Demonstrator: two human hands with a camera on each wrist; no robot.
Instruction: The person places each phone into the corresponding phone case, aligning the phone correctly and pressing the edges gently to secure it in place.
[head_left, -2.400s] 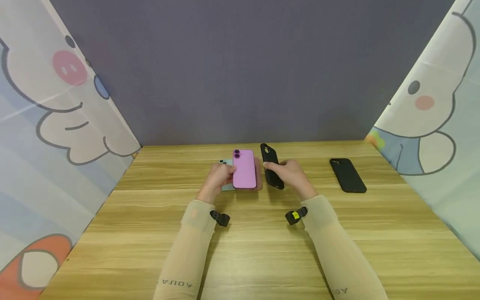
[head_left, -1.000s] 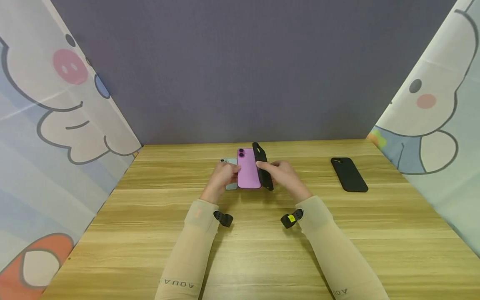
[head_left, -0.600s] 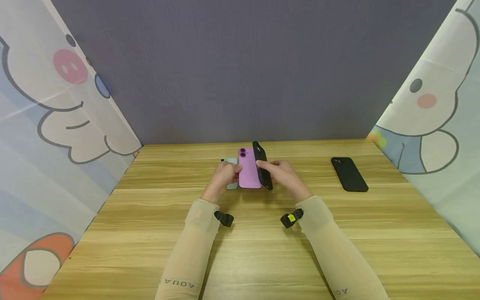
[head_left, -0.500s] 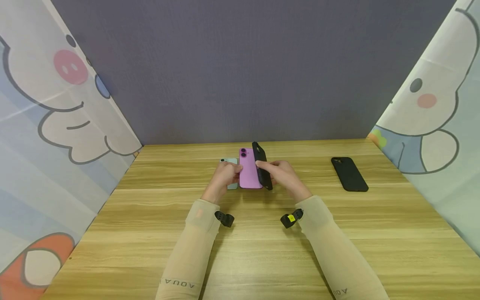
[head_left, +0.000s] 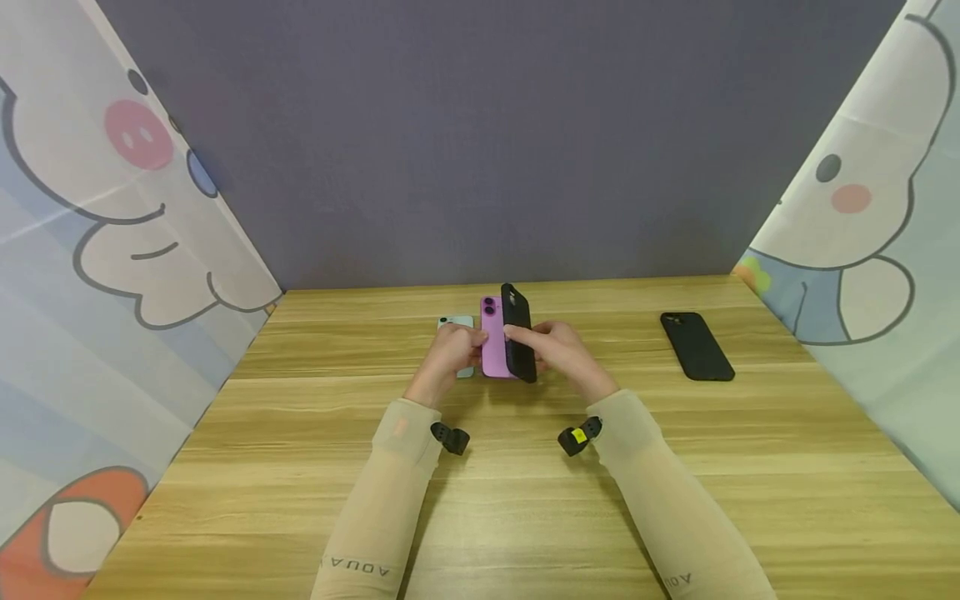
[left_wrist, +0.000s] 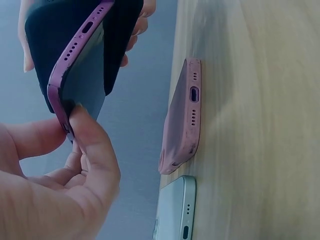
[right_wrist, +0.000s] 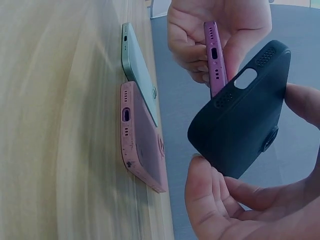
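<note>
1. One wooden table [head_left: 525, 500] carries everything, its bare near half left free for the person's forearms; two cartoon-printed curtains and a grey wall close it in.
2. A second black case [head_left: 696, 346] lies flat well to the right, apart from both hands.
3. The black case [head_left: 518, 333] is held off the table by the right hand [head_left: 562, 354], thumb on one face and fingers curled behind the other. It stands on edge with its hollow side turned toward the phone, which looks like the angle for slipping one long edge over it.
4. The pink phone [head_left: 492, 342] is held up just left of that case. The left hand [head_left: 453, 354] pinches its near edge between thumb [left_wrist: 95, 145] and curled fingers, leaving its right edge free; in the left wrist view that edge already sits inside the case's lip.
5. A pink case [left_wrist: 182, 117] lies flat on the table below the hands, port end toward the person, as if set aside.
6. A pale green phone [right_wrist: 137, 65] lies flat just beside the pink case, their edges touching or overlapping.
</note>
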